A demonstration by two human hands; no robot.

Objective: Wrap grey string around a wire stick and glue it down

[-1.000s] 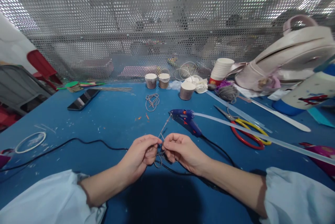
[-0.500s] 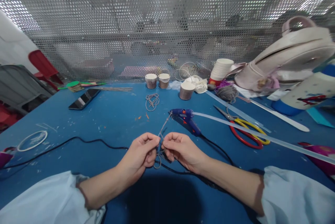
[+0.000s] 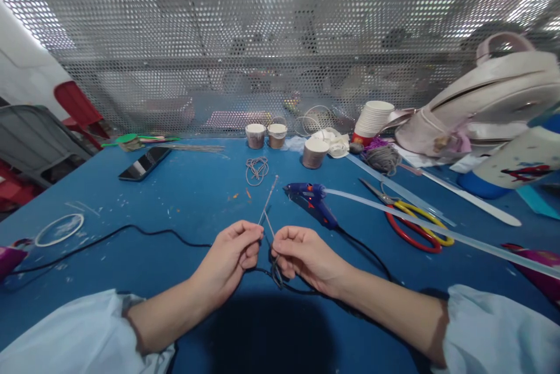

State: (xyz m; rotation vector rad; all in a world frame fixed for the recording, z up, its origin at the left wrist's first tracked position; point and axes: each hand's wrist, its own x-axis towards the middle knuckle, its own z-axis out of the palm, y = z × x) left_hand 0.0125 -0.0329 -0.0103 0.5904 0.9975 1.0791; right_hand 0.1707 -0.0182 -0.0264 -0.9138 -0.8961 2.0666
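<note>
My left hand and my right hand meet at the near middle of the blue table. Both pinch a thin grey cord. Its two ends cross between my fingertips and one end sticks up and away. A small loop of the cord hangs below my right thumb. A blue glue gun lies just beyond my right hand, and its black cable runs under both hands.
Red and yellow scissors and long clear glue sticks lie to the right. Paper cups, a cup stack, a coil of cord, a phone and a white ring lie around. A perforated metal screen backs the table.
The cord's free end has swung left and stands more upright. My hands have moved slightly apart, and the hanging loop has shrunk and shifted under my right hand.
</note>
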